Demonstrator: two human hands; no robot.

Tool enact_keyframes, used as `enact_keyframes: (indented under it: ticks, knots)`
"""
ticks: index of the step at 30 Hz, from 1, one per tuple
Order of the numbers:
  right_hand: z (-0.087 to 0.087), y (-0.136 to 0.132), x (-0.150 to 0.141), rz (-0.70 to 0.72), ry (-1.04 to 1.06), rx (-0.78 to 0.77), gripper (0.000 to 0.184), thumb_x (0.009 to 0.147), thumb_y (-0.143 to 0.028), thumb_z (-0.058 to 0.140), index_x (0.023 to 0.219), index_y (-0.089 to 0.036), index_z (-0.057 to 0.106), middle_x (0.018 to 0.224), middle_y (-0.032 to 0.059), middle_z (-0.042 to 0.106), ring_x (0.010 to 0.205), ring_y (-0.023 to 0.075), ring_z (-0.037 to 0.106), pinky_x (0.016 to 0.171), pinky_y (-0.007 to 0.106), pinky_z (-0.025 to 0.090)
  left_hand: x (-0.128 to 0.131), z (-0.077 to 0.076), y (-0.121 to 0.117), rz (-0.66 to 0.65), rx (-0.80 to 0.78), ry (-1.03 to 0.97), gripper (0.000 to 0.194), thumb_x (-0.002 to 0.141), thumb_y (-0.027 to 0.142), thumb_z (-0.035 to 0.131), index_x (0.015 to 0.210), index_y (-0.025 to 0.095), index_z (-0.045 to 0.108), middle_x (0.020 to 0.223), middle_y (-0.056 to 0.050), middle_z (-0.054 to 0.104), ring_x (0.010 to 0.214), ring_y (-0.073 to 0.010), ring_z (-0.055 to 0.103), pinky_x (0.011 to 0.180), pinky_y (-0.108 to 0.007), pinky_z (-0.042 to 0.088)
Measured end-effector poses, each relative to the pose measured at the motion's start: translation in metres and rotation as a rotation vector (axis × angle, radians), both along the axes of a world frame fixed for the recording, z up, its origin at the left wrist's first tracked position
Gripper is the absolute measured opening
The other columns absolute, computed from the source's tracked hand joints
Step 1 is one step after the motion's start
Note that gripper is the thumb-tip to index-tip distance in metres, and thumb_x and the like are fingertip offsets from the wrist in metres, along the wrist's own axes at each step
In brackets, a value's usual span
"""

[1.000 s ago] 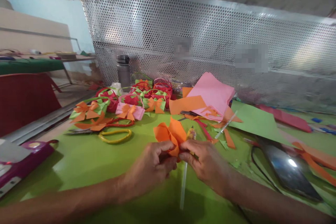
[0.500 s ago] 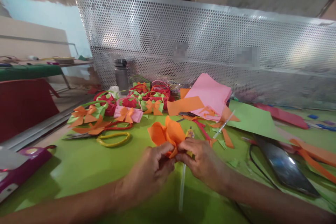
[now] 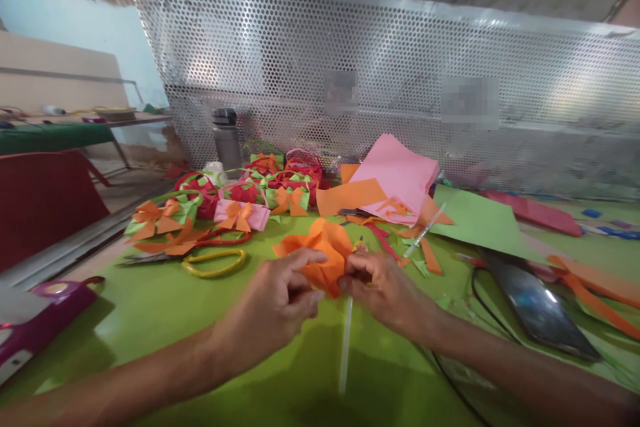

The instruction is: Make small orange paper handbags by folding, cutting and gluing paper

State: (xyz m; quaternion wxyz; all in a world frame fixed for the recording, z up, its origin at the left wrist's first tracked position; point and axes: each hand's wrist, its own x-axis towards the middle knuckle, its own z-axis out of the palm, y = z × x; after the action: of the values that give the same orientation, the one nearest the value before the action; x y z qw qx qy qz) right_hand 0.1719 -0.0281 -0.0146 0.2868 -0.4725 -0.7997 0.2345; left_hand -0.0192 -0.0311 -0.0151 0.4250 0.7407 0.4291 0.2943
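A crumpled orange paper piece [image 3: 323,250] is held above the green table [image 3: 165,313] between both hands. My left hand [image 3: 277,303] pinches its near left side with closed fingers. My right hand [image 3: 385,290] pinches its right side, fingers pressed together. A clear straw-like stick [image 3: 344,353] lies on the table below the hands. Part of a small yellow object beside my right fingers is mostly hidden.
Paper baskets with orange bows [image 3: 235,197] stand behind. Scissors [image 3: 150,255], a yellow loop [image 3: 215,261], pink paper [image 3: 400,177], a green sheet [image 3: 475,220], a phone [image 3: 537,303] with a cable, and a purple device [image 3: 35,310] lie around. A perforated metal panel [image 3: 400,80] backs the table.
The orange paper has been turned and flattened lower between the hands; my left fingers have shifted over its top. The view moved slightly left.
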Motion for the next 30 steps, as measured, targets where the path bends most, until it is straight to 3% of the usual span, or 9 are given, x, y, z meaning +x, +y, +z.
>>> enact_keyframes:
  ticks: [5,9,13,17,20,23,26,30]
  knots:
    - [0.010,-0.002,-0.002,-0.003,-0.075,0.010,0.021,0.076,-0.010,0.049,0.058,-0.018,0.042,0.059,-0.0041,0.044,0.060,0.0105,0.044,0.057,0.024,0.032,-0.013,0.012,0.012,0.095,0.237,0.145,0.021,0.080,0.027,0.055,0.094,0.016,0.065,0.057,0.003,0.059,0.047,-0.0082,0.047,0.044,-0.018,0.033]
    - [0.018,-0.006,-0.001,-0.011,-0.105,-0.015,0.022,0.077,-0.009,0.051,0.057,-0.017,0.045,0.060,-0.0041,0.045,0.059,0.0102,0.044,0.057,0.024,0.031,-0.020,0.022,0.023,0.127,0.540,0.170,0.016,0.082,0.022,0.054,0.085,0.017,0.069,0.072,-0.001,0.066,0.061,-0.0106,0.055,0.057,-0.020,0.041]
    - [0.018,-0.008,0.002,0.042,-0.147,-0.027,0.020,0.079,-0.012,0.055,0.060,-0.016,0.052,0.065,-0.0024,0.047,0.064,0.0116,0.047,0.060,0.026,0.034,-0.024,0.025,0.034,0.000,0.897,0.184,0.017,0.084,0.019,0.056,0.093,0.023,0.069,0.097,-0.005,0.065,0.091,-0.0175,0.056,0.084,-0.034,0.043]
    - [0.014,-0.011,0.000,0.075,-0.144,-0.035,0.018,0.078,-0.011,0.057,0.061,-0.016,0.053,0.073,0.0000,0.050,0.072,0.0141,0.051,0.064,0.027,0.037,-0.020,0.025,0.033,-0.141,1.038,0.207,0.019,0.084,0.017,0.056,0.095,0.026,0.069,0.112,-0.006,0.061,0.108,-0.0215,0.049,0.092,-0.042,0.040]
    - [0.012,-0.014,-0.003,0.044,-0.155,-0.026,0.015,0.078,-0.010,0.058,0.065,-0.017,0.055,0.077,0.0008,0.052,0.073,0.0144,0.053,0.065,0.029,0.038,-0.016,0.025,0.025,-0.135,1.067,0.236,0.016,0.085,0.017,0.055,0.092,0.023,0.068,0.100,-0.006,0.064,0.094,-0.0190,0.055,0.084,-0.037,0.043]
    - [0.012,-0.016,-0.004,0.033,-0.185,-0.004,0.013,0.079,-0.013,0.058,0.066,-0.017,0.057,0.078,0.0012,0.052,0.074,0.0151,0.053,0.065,0.029,0.038,-0.013,0.024,0.017,-0.147,1.001,0.257,0.018,0.086,0.015,0.052,0.094,0.022,0.067,0.093,-0.004,0.066,0.083,-0.0147,0.058,0.075,-0.028,0.045]
    - [0.013,-0.017,-0.004,0.029,-0.196,0.007,0.013,0.080,-0.013,0.057,0.068,-0.017,0.058,0.077,0.0009,0.052,0.074,0.0147,0.052,0.065,0.029,0.038,-0.012,0.025,0.012,-0.121,0.874,0.189,0.016,0.086,0.015,0.051,0.088,0.020,0.066,0.086,-0.003,0.067,0.078,-0.0120,0.061,0.070,-0.021,0.046]
    - [0.012,-0.016,-0.006,-0.003,-0.217,-0.015,0.014,0.079,-0.012,0.057,0.066,-0.016,0.059,0.075,0.0012,0.051,0.069,0.0133,0.051,0.061,0.027,0.036,-0.010,0.028,0.007,-0.043,0.656,0.146,0.012,0.081,0.027,0.060,0.075,0.018,0.066,0.075,-0.002,0.067,0.067,-0.0125,0.061,0.064,-0.022,0.046]
